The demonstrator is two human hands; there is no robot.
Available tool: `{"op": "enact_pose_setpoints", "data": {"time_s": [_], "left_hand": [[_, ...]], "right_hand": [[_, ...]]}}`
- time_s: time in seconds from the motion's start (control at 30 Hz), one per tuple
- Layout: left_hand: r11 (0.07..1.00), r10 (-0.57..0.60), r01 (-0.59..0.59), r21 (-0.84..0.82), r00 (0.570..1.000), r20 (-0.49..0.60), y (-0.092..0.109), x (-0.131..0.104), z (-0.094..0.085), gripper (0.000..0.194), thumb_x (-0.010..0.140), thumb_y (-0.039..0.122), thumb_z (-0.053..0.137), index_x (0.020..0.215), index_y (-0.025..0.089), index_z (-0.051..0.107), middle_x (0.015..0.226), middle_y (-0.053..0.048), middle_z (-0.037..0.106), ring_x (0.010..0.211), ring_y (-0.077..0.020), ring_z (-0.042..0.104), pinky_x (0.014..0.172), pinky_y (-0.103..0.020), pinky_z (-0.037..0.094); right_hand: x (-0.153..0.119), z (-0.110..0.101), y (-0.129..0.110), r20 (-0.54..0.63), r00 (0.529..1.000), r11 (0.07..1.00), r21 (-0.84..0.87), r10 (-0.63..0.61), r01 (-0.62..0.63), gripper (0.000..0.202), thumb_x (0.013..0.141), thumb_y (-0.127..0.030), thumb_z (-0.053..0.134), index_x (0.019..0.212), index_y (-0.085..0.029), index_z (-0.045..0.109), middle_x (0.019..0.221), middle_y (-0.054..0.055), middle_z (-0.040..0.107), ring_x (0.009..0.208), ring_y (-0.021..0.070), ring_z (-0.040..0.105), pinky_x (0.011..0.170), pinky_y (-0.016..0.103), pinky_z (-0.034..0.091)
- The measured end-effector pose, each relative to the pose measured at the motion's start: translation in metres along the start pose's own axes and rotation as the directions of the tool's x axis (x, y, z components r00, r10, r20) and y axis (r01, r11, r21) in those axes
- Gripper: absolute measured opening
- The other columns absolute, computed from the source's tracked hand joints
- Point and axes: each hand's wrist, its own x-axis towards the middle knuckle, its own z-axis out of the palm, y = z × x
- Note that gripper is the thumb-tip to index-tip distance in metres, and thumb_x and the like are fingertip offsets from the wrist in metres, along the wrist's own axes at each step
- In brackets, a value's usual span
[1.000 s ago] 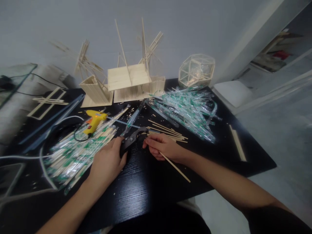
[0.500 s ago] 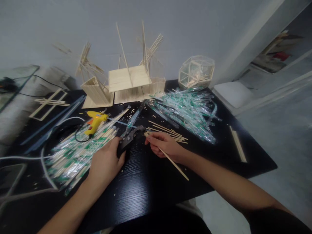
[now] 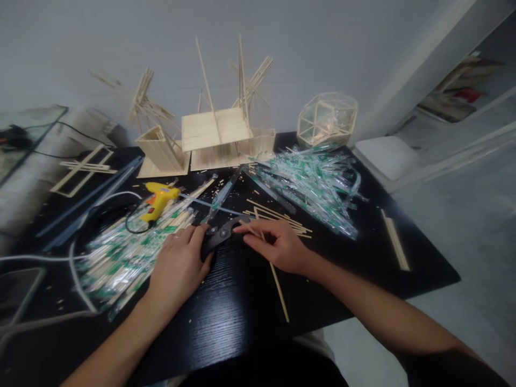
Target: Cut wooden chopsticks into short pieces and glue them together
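Black it is, the two-handled hand cutter [image 3: 221, 234], wrapped firmly in the left hand [image 3: 179, 263]! Just right of the cutter, the right hand [image 3: 282, 247] pinches a thin, pale wooden stick [image 3: 279, 290]. Beyond the cutter, rightward, loose pale sticks [image 3: 292, 220] fan out; leftward, a yellow plastic glue gun [image 3: 159, 203].

Black, fine-grained table [image 3: 226, 328] here, dark grey tool [image 3: 221, 234], pale tan stick [image 3: 279, 292]! Bright yellow glue gun [image 3: 158, 204] toward the left edge, and green-printed clear wrappers [image 3: 310, 185] at the far right corner.
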Motion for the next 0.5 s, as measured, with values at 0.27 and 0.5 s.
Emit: {"op": "enact_pose_setpoints", "data": {"time_s": [0.27,0.5], "left_hand": [[0.999,0.032,-0.032,0.035,0.999,-0.019,0.002,0.0,-0.002,0.046,0.085,0.02,0.059,0.129,0.01,0.06,0.11,-0.017,0.069,0.103,-0.037,0.065,0.09,-0.048,0.051],[0.998,0.023,-0.022,0.061,0.999,-0.024,0.003,-0.001,-0.002,0.048,0.084,0.019,0.057,0.131,0.009,0.061,0.114,-0.018,0.069,0.106,-0.0377,0.064,0.09,-0.049,0.05]], "right_hand": [[-0.007,0.009,0.012,0.093,0.968,0.919,-0.304,-0.233,0.25,0.042,0.097,-0.015,0.055,0.137,-0.012,0.065,0.084,0.006,0.078,0.056,0.011,0.055,0.061,0.024,0.045],[-0.01,0.012,0.02,0.073,0.945,0.862,-0.392,-0.318,0.32,0.035,0.099,-0.014,0.053,0.129,-0.011,0.07,0.091,0.008,0.08,0.065,0.0139,0.065,0.07,0.027,0.052]]}}
